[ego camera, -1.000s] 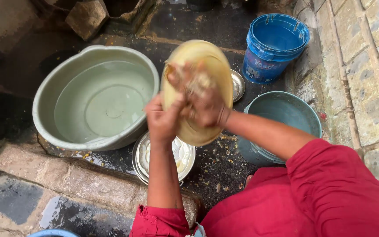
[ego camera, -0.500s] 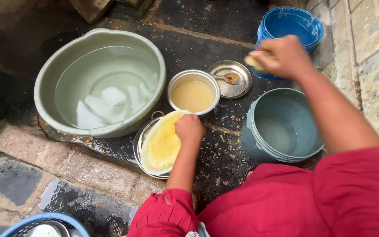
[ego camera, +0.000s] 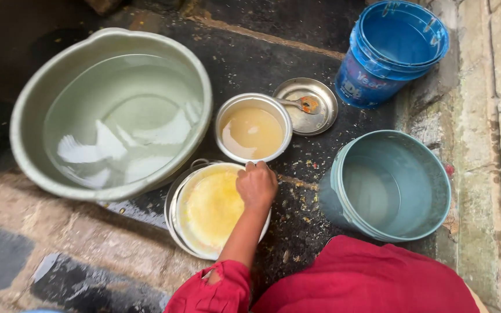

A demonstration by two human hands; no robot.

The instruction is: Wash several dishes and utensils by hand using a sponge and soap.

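Left hand: the left hand (ego camera: 256, 185) grips the far rim of a round yellow plate (ego camera: 210, 207), fingers curled over its edge.
Right hand: out of view.
Yellow plate: lies flat in a shallow steel dish (ego camera: 173, 223) on the wet floor.
Steel bowl (ego camera: 253, 128): just beyond the plate, holding cloudy brownish water.
Grey-green basin (ego camera: 108, 110): left of the plate, holding clear water.
Teal bucket (ego camera: 389, 182): right of the plate, a little water inside.

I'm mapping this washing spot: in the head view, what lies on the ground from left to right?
Large green basin → yellow plate under the left hand → small steel dish with a spoon → teal bucket.
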